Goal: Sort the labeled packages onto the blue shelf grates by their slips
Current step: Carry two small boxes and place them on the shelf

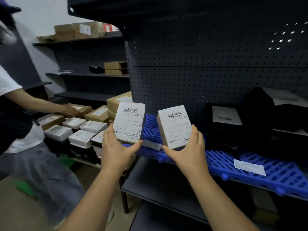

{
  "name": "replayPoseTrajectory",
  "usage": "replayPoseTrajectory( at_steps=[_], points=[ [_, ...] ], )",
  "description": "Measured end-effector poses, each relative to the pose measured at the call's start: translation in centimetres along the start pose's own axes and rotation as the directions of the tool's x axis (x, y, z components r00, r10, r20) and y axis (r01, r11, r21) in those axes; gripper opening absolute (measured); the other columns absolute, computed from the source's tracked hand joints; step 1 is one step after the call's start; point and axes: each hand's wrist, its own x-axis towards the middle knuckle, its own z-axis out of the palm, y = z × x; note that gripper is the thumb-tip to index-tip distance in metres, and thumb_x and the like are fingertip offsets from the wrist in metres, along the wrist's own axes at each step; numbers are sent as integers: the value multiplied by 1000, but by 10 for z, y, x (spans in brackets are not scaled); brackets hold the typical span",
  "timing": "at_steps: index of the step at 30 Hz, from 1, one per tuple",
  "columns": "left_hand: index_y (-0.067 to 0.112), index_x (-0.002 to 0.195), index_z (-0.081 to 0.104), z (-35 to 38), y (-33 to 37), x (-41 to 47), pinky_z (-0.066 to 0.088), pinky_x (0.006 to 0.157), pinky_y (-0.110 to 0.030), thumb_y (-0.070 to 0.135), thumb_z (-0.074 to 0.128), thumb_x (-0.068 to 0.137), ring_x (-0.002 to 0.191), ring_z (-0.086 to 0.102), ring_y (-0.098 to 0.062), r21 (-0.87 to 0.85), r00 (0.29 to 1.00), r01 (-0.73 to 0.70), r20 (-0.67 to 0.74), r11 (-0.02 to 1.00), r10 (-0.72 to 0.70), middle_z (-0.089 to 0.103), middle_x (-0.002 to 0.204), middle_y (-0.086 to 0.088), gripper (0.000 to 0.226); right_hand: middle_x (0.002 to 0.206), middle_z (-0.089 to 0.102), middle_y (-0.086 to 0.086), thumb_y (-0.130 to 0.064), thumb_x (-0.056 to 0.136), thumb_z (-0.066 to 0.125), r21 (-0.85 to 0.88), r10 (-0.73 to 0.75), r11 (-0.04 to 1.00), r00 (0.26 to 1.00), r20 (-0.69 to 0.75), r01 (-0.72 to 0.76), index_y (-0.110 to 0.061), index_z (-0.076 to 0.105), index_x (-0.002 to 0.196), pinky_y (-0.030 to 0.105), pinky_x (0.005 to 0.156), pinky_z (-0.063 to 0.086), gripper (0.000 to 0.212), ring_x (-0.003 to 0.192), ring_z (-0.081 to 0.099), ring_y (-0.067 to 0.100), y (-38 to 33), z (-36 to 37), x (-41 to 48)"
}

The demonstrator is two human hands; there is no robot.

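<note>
My left hand (116, 147) grips a small box with a white barcoded shipping label (129, 121), held upright by its lower end. My right hand (186, 150) grips a second labelled box (174, 126) the same way, a little to the right. Both boxes hover above the left end of the blue shelf grate (275, 177). Two white paper slips lie on the grate: one (152, 145) between my hands, another (250, 167) further right. Black bagged packages, one with a label (226, 115), sit on the grate at the right.
A dark perforated shelf back panel (208, 72) stands behind the grate. To the left, a heap of labelled boxes (83, 127) lies low, and another person (25, 114) reaches into it. More cardboard boxes (75, 31) sit on far shelves.
</note>
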Motion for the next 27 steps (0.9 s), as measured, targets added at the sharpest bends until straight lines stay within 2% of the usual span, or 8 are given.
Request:
replayPoseTrajectory(
  at_steps=[4, 9, 12, 15, 18, 22, 24, 27],
  points=[
    [26, 141, 30, 27, -21, 47, 38, 103, -38, 55, 83, 56, 128, 36, -15, -65, 995, -33, 89, 997, 39, 40, 135, 4, 105, 152, 23, -1, -63, 60, 81, -55, 55, 997, 997, -60, -58, -20, 11, 154, 35, 111, 30, 124, 140, 24, 19, -7, 26, 23],
    [24, 140, 33, 56, -44, 103, 43, 101, -46, 64, 80, 50, 128, 39, -17, -144, 973, -7, 227, 990, 40, 42, 136, 2, 109, 149, 30, -1, -69, 59, 78, -79, 166, 980, 971, -173, -182, -17, 15, 153, 38, 105, 39, 124, 137, 30, 20, -26, 62, 55],
    [23, 128, 41, 66, -56, 130, 47, 96, -45, 62, 81, 48, 120, 47, -19, -165, 961, 3, 273, 986, 43, 49, 123, 3, 97, 147, 34, 4, -73, 59, 75, -133, 235, 955, 949, -211, -266, -12, 17, 152, 38, 103, 38, 126, 136, 33, 23, -35, 82, 73],
    [25, 116, 46, 75, -66, 147, 51, 88, -45, 65, 80, 47, 110, 52, -19, -152, 945, 8, 325, 988, 42, 53, 113, 5, 87, 144, 38, 7, -77, 58, 73, -197, 306, 915, 923, -232, -353, -9, 20, 151, 39, 101, 39, 126, 133, 36, 26, -36, 97, 82],
    [23, 115, 47, 85, -74, 153, 52, 83, -46, 74, 74, 45, 108, 54, -21, -115, 930, 0, 364, 993, 42, 57, 111, 3, 91, 138, 44, 9, -81, 55, 70, -254, 340, 879, 905, -257, -403, -9, 27, 147, 41, 98, 42, 124, 129, 41, 28, -32, 104, 86],
    [16, 114, 47, 97, -75, 152, 50, 83, -44, 74, 73, 49, 108, 53, -26, -78, 912, 5, 409, 997, 28, 56, 111, -4, 91, 138, 45, 11, -88, 54, 64, -317, 366, 843, 895, -256, -436, -8, 29, 146, 42, 98, 43, 127, 128, 43, 31, -24, 110, 91],
    [14, 117, 47, 102, -75, 150, 49, 85, -45, 74, 72, 52, 111, 51, -30, -53, 914, 10, 406, 999, 13, 55, 114, -7, 92, 140, 44, 13, -91, 52, 61, -328, 365, 840, 897, -248, -433, -7, 26, 148, 43, 99, 43, 132, 128, 43, 33, -21, 111, 94],
    [13, 137, 36, 108, -73, 147, 41, 99, -48, 74, 70, 58, 127, 39, -32, -28, 916, 9, 400, 1000, 3, 45, 133, -11, 106, 151, 32, 13, -89, 54, 63, -273, 399, 850, 890, -222, -449, -10, 13, 155, 45, 106, 38, 137, 137, 36, 34, -17, 109, 95]
  ],
)
